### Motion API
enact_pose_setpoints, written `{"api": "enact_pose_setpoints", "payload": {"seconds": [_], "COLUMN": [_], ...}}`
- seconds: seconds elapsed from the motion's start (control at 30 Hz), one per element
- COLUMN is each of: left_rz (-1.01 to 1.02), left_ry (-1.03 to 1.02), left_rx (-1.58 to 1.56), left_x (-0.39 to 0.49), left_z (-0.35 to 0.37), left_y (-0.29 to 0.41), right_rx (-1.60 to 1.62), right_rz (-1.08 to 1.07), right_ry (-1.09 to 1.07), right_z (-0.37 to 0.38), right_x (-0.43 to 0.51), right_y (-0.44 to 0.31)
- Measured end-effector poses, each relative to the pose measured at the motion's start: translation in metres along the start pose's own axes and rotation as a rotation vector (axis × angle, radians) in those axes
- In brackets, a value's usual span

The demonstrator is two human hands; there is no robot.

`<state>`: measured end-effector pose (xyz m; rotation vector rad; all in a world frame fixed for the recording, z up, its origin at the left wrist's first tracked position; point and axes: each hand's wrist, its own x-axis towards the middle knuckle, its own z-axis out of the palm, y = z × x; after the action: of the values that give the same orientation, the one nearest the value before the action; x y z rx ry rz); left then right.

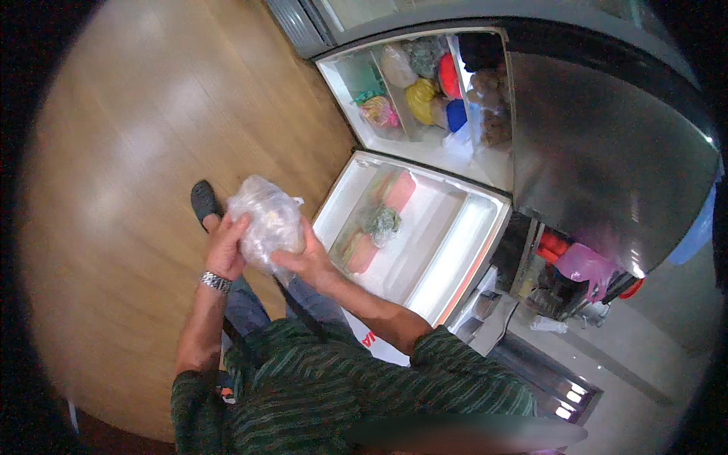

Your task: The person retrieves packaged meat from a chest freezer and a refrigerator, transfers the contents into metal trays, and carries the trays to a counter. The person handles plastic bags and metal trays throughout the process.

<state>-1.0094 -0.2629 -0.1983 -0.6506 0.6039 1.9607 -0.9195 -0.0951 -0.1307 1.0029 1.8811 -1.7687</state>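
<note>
Between my two hands is a bundle of clear plastic bag [267, 219]; its contents are too blurred to name. My left hand [224, 247], with a metal watch [215, 281] at the wrist, grips its near left side. My right hand [310, 256] presses on the right side, thumb on top. Just right of the bundle is the open white door [424, 227] of a refrigerator. A knotted clear bag of green stuff [382, 223] sits in its shelf, with pink packages [400, 190] on either side.
Beyond the door, the open white compartment [438, 139] holds several knotted bags, among them a yellow bag [421, 101] and a red one [449, 77]. A dark glossy panel [603, 153] rises at right. A pink bag [586, 267] hangs below it. Wood-look floor [142, 170] spreads left.
</note>
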Motion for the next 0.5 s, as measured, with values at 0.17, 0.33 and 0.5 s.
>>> {"api": "enact_pose_setpoints", "payload": {"seconds": [0.17, 0.33, 0.5], "left_rz": [-0.048, -0.134, -0.246], "left_ry": [-0.004, -0.004, -0.054], "left_rx": [0.082, 0.181, 0.272], "left_x": [0.068, 0.12, 0.16], "left_z": [-0.044, -0.069, -0.039], "left_y": [0.002, 0.015, 0.002], "right_rx": [-0.176, -0.105, -0.428], "right_rz": [0.065, 0.152, 0.002], "right_ry": [-0.145, -0.243, 0.562], "right_z": [-0.027, -0.117, -0.272], "right_x": [0.052, 0.129, 0.218], "right_y": [-0.009, 0.009, -0.02]}}
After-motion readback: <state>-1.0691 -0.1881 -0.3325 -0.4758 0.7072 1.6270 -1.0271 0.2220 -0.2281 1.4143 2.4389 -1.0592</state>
